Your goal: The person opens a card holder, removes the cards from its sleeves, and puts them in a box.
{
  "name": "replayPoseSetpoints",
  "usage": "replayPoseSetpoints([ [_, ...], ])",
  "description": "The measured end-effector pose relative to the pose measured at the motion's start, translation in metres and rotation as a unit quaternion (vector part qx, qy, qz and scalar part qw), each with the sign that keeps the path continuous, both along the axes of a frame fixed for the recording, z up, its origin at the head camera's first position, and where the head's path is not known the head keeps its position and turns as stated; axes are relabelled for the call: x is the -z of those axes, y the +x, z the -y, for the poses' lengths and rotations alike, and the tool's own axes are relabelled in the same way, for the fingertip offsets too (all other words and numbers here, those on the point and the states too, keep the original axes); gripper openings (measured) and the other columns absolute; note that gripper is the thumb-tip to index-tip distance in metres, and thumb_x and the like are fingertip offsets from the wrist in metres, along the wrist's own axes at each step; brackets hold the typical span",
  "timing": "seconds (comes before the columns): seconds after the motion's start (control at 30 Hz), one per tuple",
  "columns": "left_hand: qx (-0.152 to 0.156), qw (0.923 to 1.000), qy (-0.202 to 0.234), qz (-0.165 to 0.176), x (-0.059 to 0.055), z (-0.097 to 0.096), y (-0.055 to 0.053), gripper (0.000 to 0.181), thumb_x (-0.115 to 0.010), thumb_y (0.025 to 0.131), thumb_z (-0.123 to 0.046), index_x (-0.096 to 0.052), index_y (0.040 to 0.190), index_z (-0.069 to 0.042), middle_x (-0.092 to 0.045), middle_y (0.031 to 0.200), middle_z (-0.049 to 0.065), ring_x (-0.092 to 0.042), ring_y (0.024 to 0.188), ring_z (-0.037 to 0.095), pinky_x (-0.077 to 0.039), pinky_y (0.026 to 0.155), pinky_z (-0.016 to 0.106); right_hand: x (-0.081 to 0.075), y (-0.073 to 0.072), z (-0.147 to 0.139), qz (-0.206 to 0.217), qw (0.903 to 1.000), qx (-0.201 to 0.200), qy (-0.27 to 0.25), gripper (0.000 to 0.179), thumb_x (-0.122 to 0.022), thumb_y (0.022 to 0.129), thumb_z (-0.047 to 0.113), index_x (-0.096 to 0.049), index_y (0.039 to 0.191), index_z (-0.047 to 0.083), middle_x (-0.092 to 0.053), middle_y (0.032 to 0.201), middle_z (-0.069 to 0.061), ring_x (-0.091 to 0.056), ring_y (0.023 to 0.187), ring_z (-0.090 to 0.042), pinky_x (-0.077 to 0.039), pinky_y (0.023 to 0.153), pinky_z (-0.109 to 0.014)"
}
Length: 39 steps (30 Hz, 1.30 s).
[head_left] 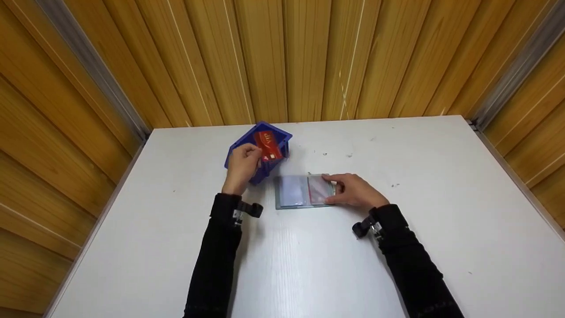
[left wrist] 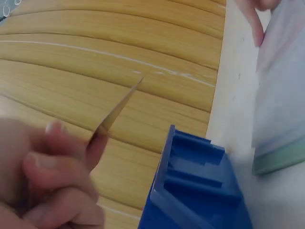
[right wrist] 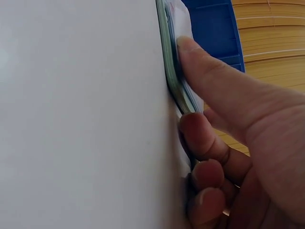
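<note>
Pinched in my left hand is a red card with pale lettering, raised over a blue plastic bin. The left wrist view shows this card almost edge-on, apart from the bin. A card holder with clear sleeves and a greenish cover lies open on the table. My right hand grips its right edge. In the right wrist view the thumb presses the sleeves, while the other fingers curl at the holder's edge. A red edge shows inside the right-hand sleeve.
The white table meets yellow wood-patterned panels at the back and on both sides. The bin stands just behind and left of the card holder. Small dark marks dot the tabletop.
</note>
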<state>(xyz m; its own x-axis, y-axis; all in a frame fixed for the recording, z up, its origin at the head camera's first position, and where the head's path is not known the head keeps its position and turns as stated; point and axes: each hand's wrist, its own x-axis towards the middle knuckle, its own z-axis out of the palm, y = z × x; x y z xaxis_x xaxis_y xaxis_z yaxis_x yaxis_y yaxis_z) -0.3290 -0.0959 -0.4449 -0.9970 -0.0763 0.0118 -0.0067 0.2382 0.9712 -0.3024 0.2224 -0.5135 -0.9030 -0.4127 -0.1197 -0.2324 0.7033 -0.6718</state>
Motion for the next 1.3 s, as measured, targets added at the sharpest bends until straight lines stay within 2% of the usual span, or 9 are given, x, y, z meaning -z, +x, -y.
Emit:
replayPoseSetpoints([
  [0.13,-0.119,0.9905,-0.039,-0.057,0.019,0.009,-0.011,0.014,-0.056,0.096,-0.010,-0.062,0.084,-0.005,-0.055,0.067,-0.003,-0.051,0.061,0.012,-0.040,0.056,0.025,0.002,0.001,0.002,0.006,1.0000,0.004,-0.002,0.076,-0.087,0.085,0.032,-0.053,0.152,0.016,-0.059,0.075,0.002,-0.051,0.069,-0.012,-0.040,0.066,-0.026],
  [0.23,-0.153,0.9819,-0.094,-0.061,0.036,0.015,-0.017,0.015,-0.057,0.096,-0.010,-0.063,0.083,-0.004,-0.058,0.071,-0.002,-0.056,0.069,0.017,-0.042,0.064,0.027,0.001,0.001,0.003,0.004,1.0000,0.003,0.002,0.076,-0.086,0.085,0.034,-0.053,0.152,0.017,-0.059,0.076,0.002,-0.051,0.070,-0.012,-0.040,0.067,-0.027],
  [0.33,-0.138,0.9794,-0.142,-0.042,0.047,0.018,-0.021,0.016,-0.060,0.095,-0.012,-0.067,0.084,-0.002,-0.064,0.075,0.003,-0.060,0.075,0.022,-0.044,0.068,0.030,0.000,-0.001,0.004,0.005,0.9999,0.008,0.006,0.076,-0.087,0.085,0.035,-0.054,0.152,0.019,-0.059,0.077,0.002,-0.051,0.071,-0.012,-0.041,0.068,-0.027],
  [0.47,-0.110,0.9741,-0.196,-0.023,0.052,0.018,-0.022,0.019,-0.066,0.094,-0.017,-0.071,0.081,-0.004,-0.070,0.079,0.007,-0.064,0.077,0.026,-0.046,0.070,0.034,-0.003,-0.003,0.004,-0.003,0.9999,0.009,0.003,0.076,-0.087,0.084,0.035,-0.055,0.151,0.018,-0.059,0.078,0.001,-0.052,0.072,-0.013,-0.041,0.068,-0.029],
  [0.73,-0.110,0.9462,-0.301,-0.046,0.056,0.013,-0.016,0.035,-0.073,0.090,-0.016,-0.053,0.062,-0.013,-0.055,0.064,0.001,-0.062,0.068,0.029,-0.051,0.067,0.046,-0.001,0.000,0.002,-0.006,1.0000,-0.007,0.001,0.077,-0.087,0.084,0.038,-0.055,0.151,0.016,-0.060,0.075,0.002,-0.053,0.072,-0.012,-0.041,0.070,-0.028],
  [0.83,-0.112,0.9462,-0.299,-0.055,0.056,0.012,-0.016,0.034,-0.074,0.087,-0.012,-0.052,0.062,-0.013,-0.055,0.064,0.001,-0.063,0.068,0.029,-0.052,0.068,0.047,-0.002,0.000,0.001,-0.005,1.0000,-0.004,-0.002,0.077,-0.087,0.084,0.037,-0.055,0.150,0.016,-0.059,0.075,0.002,-0.051,0.071,-0.013,-0.040,0.069,-0.027],
  [0.97,-0.108,0.9515,-0.283,-0.054,0.056,0.013,-0.017,0.032,-0.074,0.085,-0.008,-0.052,0.062,-0.013,-0.056,0.065,0.001,-0.062,0.069,0.028,-0.050,0.068,0.043,-0.002,0.000,0.000,-0.003,1.0000,-0.003,0.000,0.077,-0.087,0.084,0.036,-0.055,0.151,0.015,-0.057,0.076,0.002,-0.050,0.071,-0.013,-0.040,0.068,-0.027],
  [1.13,-0.105,0.9598,-0.253,-0.060,0.054,0.016,-0.017,0.037,-0.070,0.088,-0.008,-0.045,0.062,-0.015,-0.049,0.063,-0.001,-0.054,0.065,0.024,-0.041,0.066,0.036,-0.004,0.000,0.002,-0.004,1.0000,0.002,0.004,0.077,-0.087,0.084,0.036,-0.054,0.151,0.017,-0.056,0.078,0.002,-0.050,0.074,-0.013,-0.040,0.069,-0.029],
  [1.3,-0.109,0.9668,-0.191,-0.129,0.038,0.010,-0.016,0.030,-0.063,0.099,-0.017,-0.051,0.072,-0.012,-0.048,0.064,-0.001,-0.052,0.062,0.020,-0.038,0.063,0.032,-0.005,0.000,0.002,-0.003,0.9999,0.005,0.016,0.076,-0.086,0.085,0.037,-0.054,0.152,0.018,-0.056,0.079,0.001,-0.050,0.074,-0.014,-0.040,0.070,-0.030],
])
